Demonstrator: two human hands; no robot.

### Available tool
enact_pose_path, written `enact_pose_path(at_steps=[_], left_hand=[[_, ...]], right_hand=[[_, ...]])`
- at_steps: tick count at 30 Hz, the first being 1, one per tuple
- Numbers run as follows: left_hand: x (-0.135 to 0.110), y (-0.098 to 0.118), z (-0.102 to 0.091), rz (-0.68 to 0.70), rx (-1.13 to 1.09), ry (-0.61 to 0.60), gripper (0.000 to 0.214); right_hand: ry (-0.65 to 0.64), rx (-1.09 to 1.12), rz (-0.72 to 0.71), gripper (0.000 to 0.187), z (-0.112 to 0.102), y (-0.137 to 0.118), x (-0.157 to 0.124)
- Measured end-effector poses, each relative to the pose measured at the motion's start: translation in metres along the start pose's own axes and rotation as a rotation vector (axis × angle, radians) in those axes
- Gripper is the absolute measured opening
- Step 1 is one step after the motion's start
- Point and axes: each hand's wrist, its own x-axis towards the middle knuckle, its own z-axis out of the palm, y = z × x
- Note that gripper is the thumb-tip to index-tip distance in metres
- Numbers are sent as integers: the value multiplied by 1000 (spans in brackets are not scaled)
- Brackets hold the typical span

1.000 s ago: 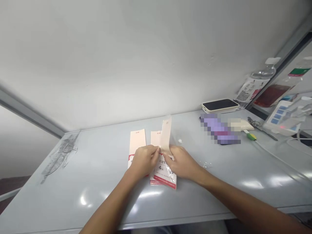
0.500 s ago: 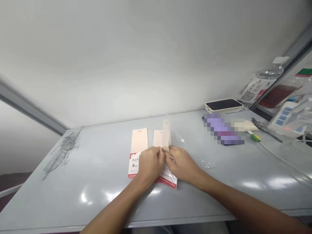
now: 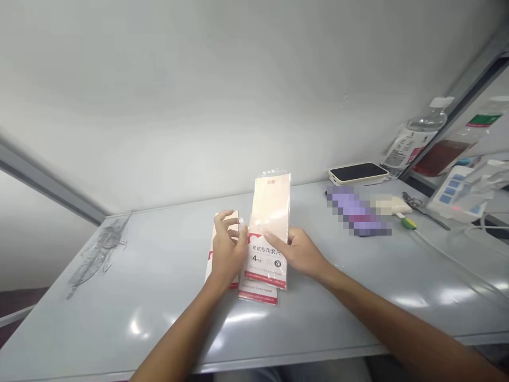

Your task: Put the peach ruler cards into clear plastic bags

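Observation:
My right hand [image 3: 304, 253] grips a flat packet [image 3: 272, 204] in a clear sleeve, its thumb across the front. The packet is pale pink above, with a white, red-edged label below bearing "4" and Chinese characters, and is lifted off the table. To its left, my left hand [image 3: 228, 249] is curled, with a small shiny clear plastic scrap [image 3: 240, 220] at its fingertips. Behind that hand lies a second similar packet [image 3: 209, 268], partly hidden. Beneath the raised packet, the red-striped lower end of a third packet [image 3: 258, 295] shows.
Toward the right are a phone [image 3: 358, 172], a blurred purple item [image 3: 353, 209], a cable with a green-yellow plug [image 3: 408, 223] and a clear bottle [image 3: 417, 132]. A bottle of reddish liquid [image 3: 441, 156] stands beyond the frame. A drawing [image 3: 97, 249] marks the grey table's left side.
My hands have moved apart. The right hand now holds a packet raised and facing me; the left has moved left with a clear scrap. The packet beneath is now mostly covered.

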Motion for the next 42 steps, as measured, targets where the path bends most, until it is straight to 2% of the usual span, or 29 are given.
enact_pose_path(at_steps=[3, 6, 8, 10, 14, 17, 19, 24, 27, 30, 32, 35, 39, 42], left_hand=[[3, 2, -2, 37, -45, -108, 15], [6, 4, -4, -28, -175, -277, 21], [8, 5, -5, -66, -225, -334, 25], [9, 5, -6, -51, -232, -325, 29], [13, 5, -14, 18, -174, -222, 30], [16, 5, -20, -23, -69, -259, 32], [17, 4, -24, -55, 22, -258, 34], [27, -4, -36, -103, 304, -138, 37], [35, -10, -47, -178, 545, -125, 36], [38, -19, -54, -282, 847, -194, 33], [38, -24, -56, -330, 967, -224, 27], [38, -28, -57, -356, 1033, -244, 18], [35, -20, -53, -321, 1085, -226, 18], [25, -11, -36, -186, 1074, -187, 32]], right_hand=[[-55, -10, 12, 41, -3, -1, 0], [-116, -40, 40, 42, -7, -2, 1], [-142, -31, 55, 43, -10, -2, 3], [-141, -21, 46, 44, -14, -3, 5], [-103, -69, -12, 41, -25, -6, 8], [-81, -150, 8, 40, -36, -9, 9], [-66, -209, 52, 40, -43, -11, 10], [9, -267, 99, 39, -66, -11, 11], [-42, -329, 150, 41, -83, -6, 13], [-61, -506, 268, 36, -93, 3, 15], [0, -709, 344, 32, -94, 11, 18], [123, -935, 392, 34, -92, 18, 20], [224, -1136, 454, 40, -88, 19, 19], [286, -1201, 429, 42, -84, 14, 17]])
